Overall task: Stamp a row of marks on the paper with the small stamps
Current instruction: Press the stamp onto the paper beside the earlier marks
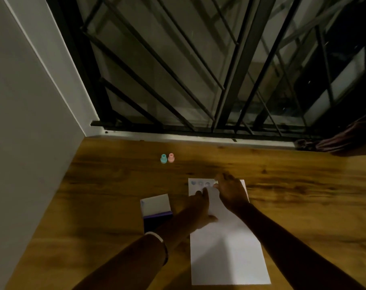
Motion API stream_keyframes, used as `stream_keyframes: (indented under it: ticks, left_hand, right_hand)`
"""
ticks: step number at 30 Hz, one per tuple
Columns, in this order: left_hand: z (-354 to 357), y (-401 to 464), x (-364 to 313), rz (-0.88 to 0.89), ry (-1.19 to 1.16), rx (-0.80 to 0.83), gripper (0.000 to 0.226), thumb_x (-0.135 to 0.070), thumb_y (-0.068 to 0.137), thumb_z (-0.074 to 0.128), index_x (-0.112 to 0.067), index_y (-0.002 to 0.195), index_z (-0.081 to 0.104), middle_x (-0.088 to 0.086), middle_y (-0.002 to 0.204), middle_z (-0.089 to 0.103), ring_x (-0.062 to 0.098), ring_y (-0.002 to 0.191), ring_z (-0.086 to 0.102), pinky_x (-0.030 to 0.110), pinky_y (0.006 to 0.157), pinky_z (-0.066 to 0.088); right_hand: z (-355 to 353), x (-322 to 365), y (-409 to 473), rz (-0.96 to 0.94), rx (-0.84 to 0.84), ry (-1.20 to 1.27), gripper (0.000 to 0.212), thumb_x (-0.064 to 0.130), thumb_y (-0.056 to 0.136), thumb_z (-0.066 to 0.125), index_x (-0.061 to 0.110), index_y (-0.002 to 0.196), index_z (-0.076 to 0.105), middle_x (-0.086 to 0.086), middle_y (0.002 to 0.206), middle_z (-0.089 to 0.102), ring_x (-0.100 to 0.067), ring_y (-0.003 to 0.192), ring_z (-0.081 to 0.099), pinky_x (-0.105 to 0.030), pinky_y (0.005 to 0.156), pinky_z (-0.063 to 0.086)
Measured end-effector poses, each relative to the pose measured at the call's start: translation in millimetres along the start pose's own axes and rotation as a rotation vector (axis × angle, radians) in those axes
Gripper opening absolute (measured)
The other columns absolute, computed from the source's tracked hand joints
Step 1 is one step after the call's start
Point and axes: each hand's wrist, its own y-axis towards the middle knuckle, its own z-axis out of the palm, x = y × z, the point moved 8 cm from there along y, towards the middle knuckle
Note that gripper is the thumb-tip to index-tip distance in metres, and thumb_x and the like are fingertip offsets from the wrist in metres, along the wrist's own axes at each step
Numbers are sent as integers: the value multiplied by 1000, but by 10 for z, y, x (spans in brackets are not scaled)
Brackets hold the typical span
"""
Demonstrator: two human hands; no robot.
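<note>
my right hand (pixel 230 192) pinches small stamp (pixel 216 183) at far edge of paper (pixel 226 248), right of three marks (pixel 200 183). left hand (pixel 198 203) flat, fingers spread, pinning sheet. risk: tilted press smudges, row drifts crooked.

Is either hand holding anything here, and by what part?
The right hand pinches a small pale stamp at the paper's top edge; the exact grip point is blurred. The left hand holds nothing, fingers pressing on the paper.

Bare forearms, no sleeves — a thin white bangle (pixel 157 237) circles the left wrist.
</note>
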Motion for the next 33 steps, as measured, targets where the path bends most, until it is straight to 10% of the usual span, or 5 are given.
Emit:
stream_keyframes:
  ticks: [33]
  left_hand:
    - [-44, -20, -27, 18, 33, -57, 103, -50, 78, 70, -10, 150, 9, 20, 136, 44, 37, 120, 50, 46, 99, 47]
  right_hand:
    - [132, 49, 128, -26, 159, -65, 23, 22, 91, 60, 9, 110, 55, -12, 99, 69, -33, 94, 64, -43, 83, 52]
